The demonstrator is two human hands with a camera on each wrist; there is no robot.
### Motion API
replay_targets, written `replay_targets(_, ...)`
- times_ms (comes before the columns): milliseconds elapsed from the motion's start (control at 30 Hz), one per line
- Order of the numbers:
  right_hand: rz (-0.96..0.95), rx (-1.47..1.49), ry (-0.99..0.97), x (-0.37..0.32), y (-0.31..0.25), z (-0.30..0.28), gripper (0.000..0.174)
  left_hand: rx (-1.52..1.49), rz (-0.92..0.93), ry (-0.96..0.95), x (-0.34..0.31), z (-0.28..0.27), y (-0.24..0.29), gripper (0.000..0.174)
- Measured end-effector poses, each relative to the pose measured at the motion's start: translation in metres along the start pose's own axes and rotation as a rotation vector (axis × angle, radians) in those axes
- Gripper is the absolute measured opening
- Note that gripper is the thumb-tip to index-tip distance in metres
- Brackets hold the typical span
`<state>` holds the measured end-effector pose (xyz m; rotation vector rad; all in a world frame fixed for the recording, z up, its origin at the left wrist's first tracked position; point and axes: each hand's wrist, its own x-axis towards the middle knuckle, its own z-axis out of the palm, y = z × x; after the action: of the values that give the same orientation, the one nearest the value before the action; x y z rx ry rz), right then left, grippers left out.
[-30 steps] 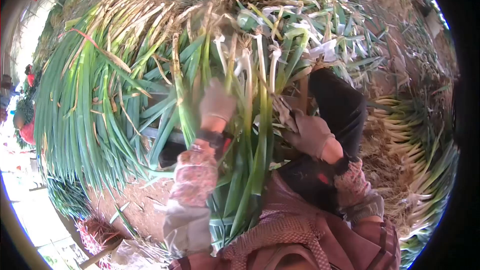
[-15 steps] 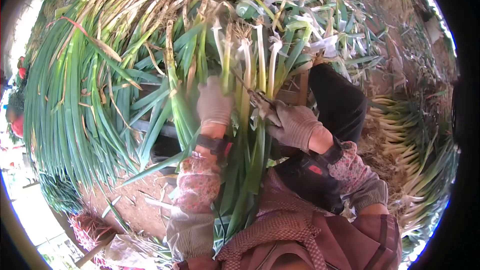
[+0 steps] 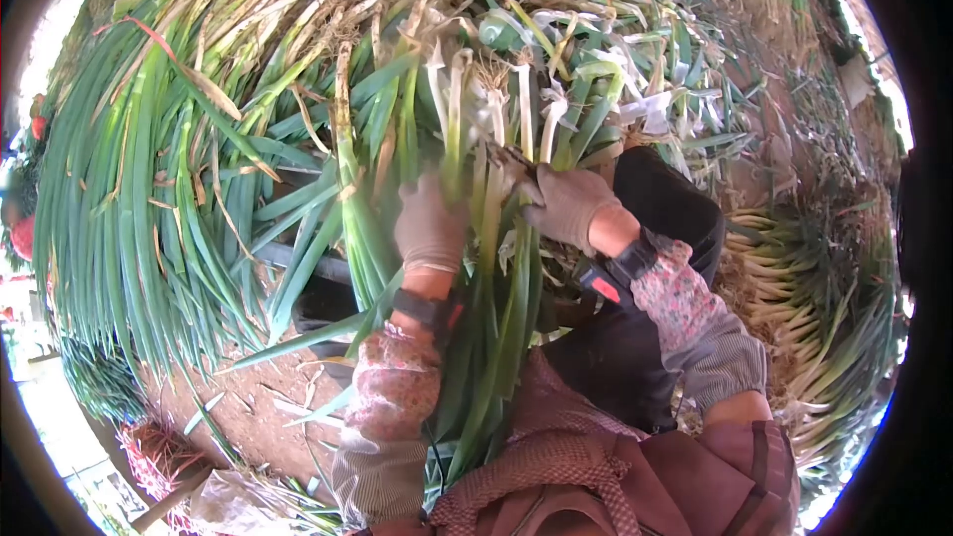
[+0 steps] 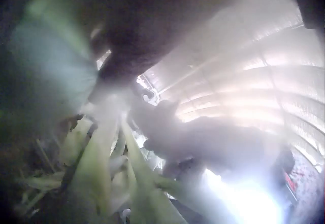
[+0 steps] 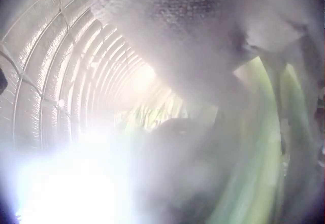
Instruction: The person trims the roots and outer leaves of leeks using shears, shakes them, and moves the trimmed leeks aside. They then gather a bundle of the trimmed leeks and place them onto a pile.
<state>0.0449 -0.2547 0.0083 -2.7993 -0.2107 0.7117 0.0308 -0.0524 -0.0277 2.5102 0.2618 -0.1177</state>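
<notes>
In the head view my gloved left hand [image 3: 432,223] grips a green onion [image 3: 455,114] partway up its stalk, white root end pointing away from me. My gloved right hand [image 3: 571,206] holds a thin dark tool that looks like a knife [image 3: 513,163], its tip close to the stalks between the hands. Beside them several peeled green onions [image 3: 525,109] lie across my lap, long leaves toward my body. The left wrist view has pale stalks [image 4: 96,168] low in a hazy picture. Blurred green leaves [image 5: 254,148] fill the right of the right wrist view.
A large heap of untrimmed green onions [image 3: 149,199] spreads on the left. Stripped skins and leaf scraps [image 3: 645,89] pile up beyond the hands. On the right lies a row of cleaned green onions [image 3: 784,308]. My dark-trousered knee [image 3: 670,208] stands beside the right hand.
My right hand with the knife has moved up and left, nearer to the left hand. The left hand stays on the stalk, shifting slightly. The head view has shifted a little.
</notes>
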Motion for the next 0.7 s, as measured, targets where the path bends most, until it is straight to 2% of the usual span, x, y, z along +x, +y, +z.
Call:
replay_targets(33, 0.033, -0.020, -0.045, 0.008, -0.005, -0.010, 0.045, 0.023, 0.016, -0.008, -0.002, 0.002, -0.002, 0.052)
replay_targets(133, 0.006, -0.058, 0.029, 0.037, -0.004, -0.018, 0.045, 0.089, 0.049, -0.037, -0.009, 0.009, -0.005, 0.051)
replay_targets(300, 0.105, 0.031, -0.065, 0.067, 0.002, -0.027, 0.046, 0.156, 0.073, -0.075, -0.027, 0.005, -0.005, 0.050)
replay_targets(400, 0.024, 0.008, -0.071, 0.027, -0.009, -0.029, 0.046, 0.166, 0.058, -0.037, -0.031, 0.007, -0.011, 0.043)
replay_targets(433, -0.037, -0.023, 0.009, 0.015, -0.006, -0.017, 0.044, 0.174, 0.050, -0.020, -0.030, 0.010, -0.013, 0.040)
replay_targets(500, 0.007, 0.027, 0.000, -0.017, -0.006, -0.003, 0.041, 0.176, 0.053, -0.030, -0.028, 0.017, -0.017, 0.041)
replay_targets(600, -0.098, 0.033, -0.065, -0.072, -0.015, -0.003, 0.043, 0.151, 0.059, -0.016, -0.025, 0.016, -0.021, 0.041)
replay_targets(700, -0.260, 0.205, -0.070, -0.113, -0.015, 0.003, 0.045, 0.061, 0.071, -0.006, -0.024, 0.009, -0.024, 0.041)
